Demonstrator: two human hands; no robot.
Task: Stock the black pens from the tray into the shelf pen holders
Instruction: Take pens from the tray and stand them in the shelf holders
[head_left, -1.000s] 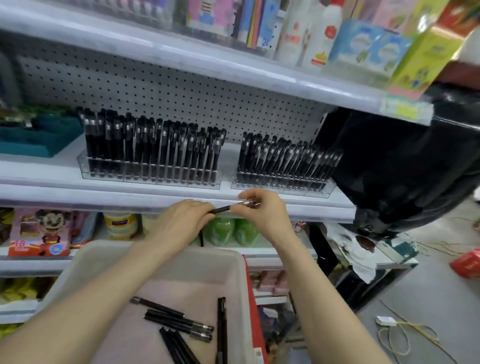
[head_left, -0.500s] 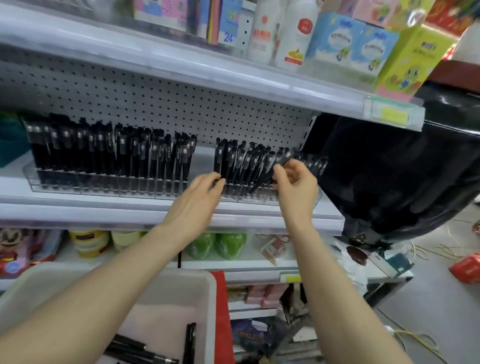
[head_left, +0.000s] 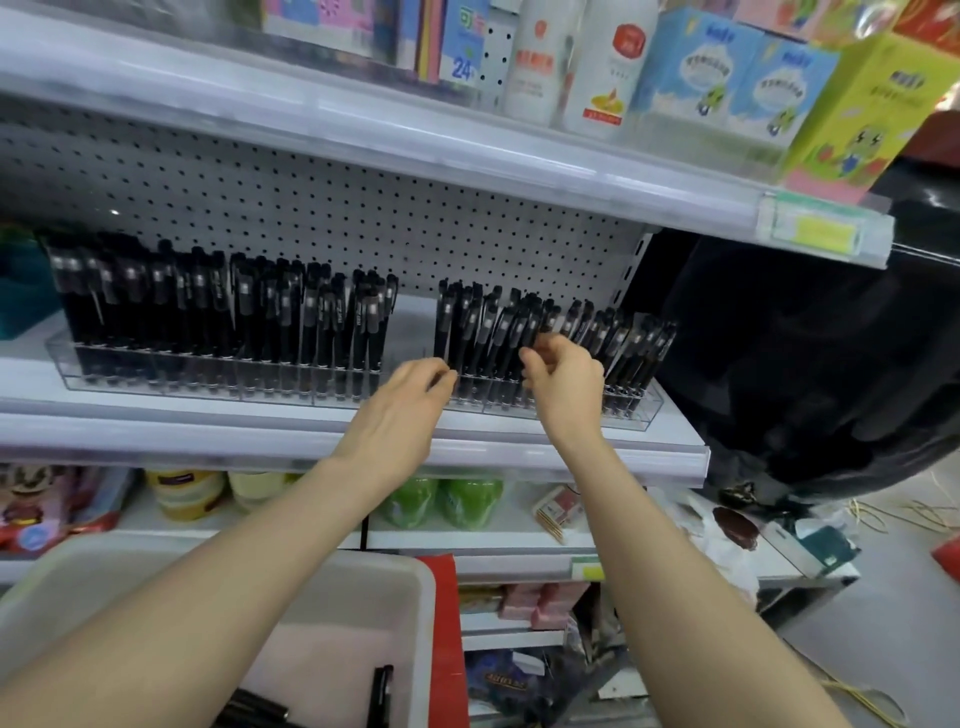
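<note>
Two clear pen holders stand on the middle shelf, each full of upright black pens: the left holder (head_left: 156, 382) and the right holder (head_left: 641, 415). My right hand (head_left: 566, 379) is at the middle of the right holder and pinches the top of a black pen (head_left: 530, 332) standing among the others. Beside it, my left hand (head_left: 415, 395) has loosely bent fingers, whose tips touch the leftmost pens of that holder. Under my arms is the pale tray (head_left: 423, 597), with a few loose black pens (head_left: 382, 693) at its bottom.
The shelf above (head_left: 467, 156) overhangs the pens and carries bottles and boxes. A teal bin (head_left: 21, 296) stands at the far left. A black bag (head_left: 810, 364) bulges to the right of the shelf. Lower shelves hold jars and packets.
Both hands rose from above the tray to the right holder. My right hand carried the pen there and lowered it in among the standing pens. My view shifted right and closer.
</note>
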